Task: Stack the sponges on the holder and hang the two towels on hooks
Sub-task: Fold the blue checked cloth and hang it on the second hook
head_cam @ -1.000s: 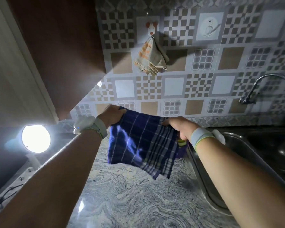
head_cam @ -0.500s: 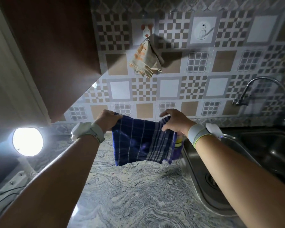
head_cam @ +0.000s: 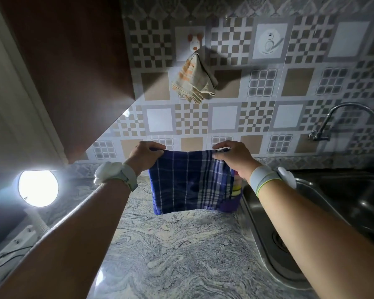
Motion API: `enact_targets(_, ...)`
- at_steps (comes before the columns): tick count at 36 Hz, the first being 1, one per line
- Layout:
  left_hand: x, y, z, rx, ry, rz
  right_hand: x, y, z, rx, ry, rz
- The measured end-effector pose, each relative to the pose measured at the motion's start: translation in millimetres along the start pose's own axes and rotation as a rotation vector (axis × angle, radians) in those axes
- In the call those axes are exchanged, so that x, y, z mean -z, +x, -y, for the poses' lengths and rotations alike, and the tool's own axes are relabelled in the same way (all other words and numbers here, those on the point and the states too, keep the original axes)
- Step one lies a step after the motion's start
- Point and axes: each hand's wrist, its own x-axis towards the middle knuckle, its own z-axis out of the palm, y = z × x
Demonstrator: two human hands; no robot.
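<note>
I hold a blue plaid towel (head_cam: pixel 188 182) stretched flat above the counter. My left hand (head_cam: pixel 146 156) grips its top left corner and my right hand (head_cam: pixel 233 157) grips its top right corner. High on the tiled wall a beige and orange towel (head_cam: pixel 193 79) hangs from a mouse-shaped hook (head_cam: pixel 194 42). A second hook (head_cam: pixel 269 41), white and bear-shaped, sits to its right with nothing on it. Behind the blue towel's right edge, stacked sponges (head_cam: pixel 238 186) in a purple holder (head_cam: pixel 230 205) peek out, mostly hidden.
A marbled grey counter (head_cam: pixel 181 251) lies below. A steel sink (head_cam: pixel 333 203) with a wall tap (head_cam: pixel 337 117) is on the right. A bright round lamp (head_cam: pixel 38 187) and a power strip (head_cam: pixel 15 240) sit at the left. A brown cabinet (head_cam: pixel 69 67) overhangs the upper left.
Both hands have raised the blue towel and pulled it apart, so it now hangs flat and spread between them instead of bunched and drooping.
</note>
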Motion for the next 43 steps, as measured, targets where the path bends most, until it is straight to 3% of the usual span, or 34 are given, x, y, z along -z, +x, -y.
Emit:
enact_targets(5,0.4,-1.8,-4.1,-0.045,0.043,0.006,7.5,4.9,2.6,0.022,-0.064,0.119)
enact_targets(9,0.2,-1.5,-8.9,-0.075,0.046,-0.073,9.2,9.6,2.3,-0.056,0.127,0.119)
enact_targets(14,-1.6,-1.4,-12.3,-0.085,0.077,-0.056,9.8,6.1,1.2,-0.193,0.236,0.242)
enact_targets(20,-4.5,0.0,-17.7,-0.079,0.047,-0.094,7.9,12.4,-3.4,-0.097,0.22,0.036)
enact_targets(24,-1.5,0.4,-22.3,-0.084,0.117,-0.017,15.1,11.8,2.8,-0.025,0.248,0.115)
enact_targets(26,-1.1,1.7,-20.4,-0.092,0.184,0.025,18.4,11.2,4.1,0.03,0.126,0.166)
enact_targets(28,-2.2,2.1,-18.8,-0.129,0.249,0.024,20.0,10.6,5.9,0.083,-0.17,0.193)
enact_targets(32,-8.9,-0.1,-18.3,-0.197,0.325,-0.048,16.5,15.3,-0.9,0.127,-0.573,0.085)
enact_targets(36,-14.3,1.5,-13.2,-0.207,0.422,-0.078,12.1,19.3,-12.2,0.179,-0.607,-0.067)
enact_targets(38,-15.7,-0.3,-15.2,-0.215,0.44,-0.047,12.4,15.9,-12.2,0.205,-0.576,-0.053)
enact_targets(43,-18.2,-4.4,-17.6,-0.165,0.353,0.002,7.9,4.1,-15.4,0.281,-0.308,-0.058)
